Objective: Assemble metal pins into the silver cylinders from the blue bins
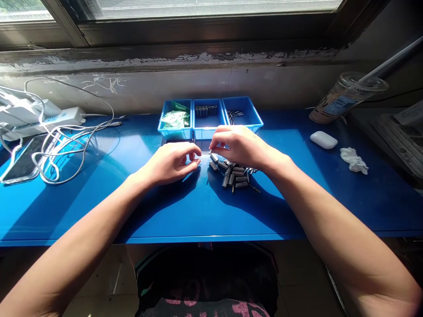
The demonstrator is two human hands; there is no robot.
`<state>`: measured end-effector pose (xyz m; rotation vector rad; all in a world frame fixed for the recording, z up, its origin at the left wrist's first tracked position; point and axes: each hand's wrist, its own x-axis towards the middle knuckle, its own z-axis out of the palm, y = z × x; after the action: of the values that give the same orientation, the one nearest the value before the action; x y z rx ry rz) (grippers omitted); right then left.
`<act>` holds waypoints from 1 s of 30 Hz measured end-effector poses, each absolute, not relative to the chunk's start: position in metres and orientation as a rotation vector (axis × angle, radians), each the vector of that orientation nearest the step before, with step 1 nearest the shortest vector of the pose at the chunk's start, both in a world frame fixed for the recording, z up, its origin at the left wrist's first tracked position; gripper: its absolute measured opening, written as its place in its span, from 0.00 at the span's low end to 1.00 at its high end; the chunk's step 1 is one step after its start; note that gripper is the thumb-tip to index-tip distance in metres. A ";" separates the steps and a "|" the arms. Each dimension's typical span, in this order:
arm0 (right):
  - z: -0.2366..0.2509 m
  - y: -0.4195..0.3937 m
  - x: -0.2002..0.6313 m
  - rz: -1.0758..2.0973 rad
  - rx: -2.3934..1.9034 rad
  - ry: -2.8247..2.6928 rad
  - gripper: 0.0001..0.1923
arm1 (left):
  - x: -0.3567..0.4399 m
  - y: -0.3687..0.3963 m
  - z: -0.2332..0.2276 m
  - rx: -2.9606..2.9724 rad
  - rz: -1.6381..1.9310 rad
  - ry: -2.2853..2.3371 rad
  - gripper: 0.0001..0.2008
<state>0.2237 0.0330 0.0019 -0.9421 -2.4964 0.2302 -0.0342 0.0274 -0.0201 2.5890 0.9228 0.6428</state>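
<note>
My left hand (172,162) rests on the blue table (99,211), fingers curled and pinched together at the tips; whether it holds a small part I cannot tell. My right hand (238,145) hovers over a pile of small dark cylindrical parts (233,174) with thin pins, its fingertips pinching one small part at the pile's left edge. The two hands' fingertips are a few centimetres apart. Behind the hands stand three blue bins: the left bin (175,118) holds green packets, the middle bin (209,115) a row of dark cylinders, the right bin (243,113) thin metal pins.
A white power strip (49,121) with tangled white cables (66,149) and a phone (21,165) lie at the left. At the right are a plastic cup with straw (346,94), a white earbud case (324,140) and a crumpled tissue (354,159). A wall and windowsill run behind.
</note>
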 end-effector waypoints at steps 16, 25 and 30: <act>0.001 0.033 0.223 0.118 -0.700 -2.264 0.03 | -0.033 0.026 -0.019 2.593 0.607 0.941 0.11; 0.010 0.036 0.237 0.065 -1.171 -2.012 0.10 | -0.032 0.027 -0.020 2.584 0.575 0.942 0.12; 0.011 0.048 0.254 -0.087 -1.300 -1.791 0.07 | -0.032 0.028 -0.020 2.599 0.556 0.932 0.12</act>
<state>0.2538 0.0481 0.0108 -1.2995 -1.7907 -0.0872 -0.0325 0.0275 -0.0200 2.5994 0.9321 0.5559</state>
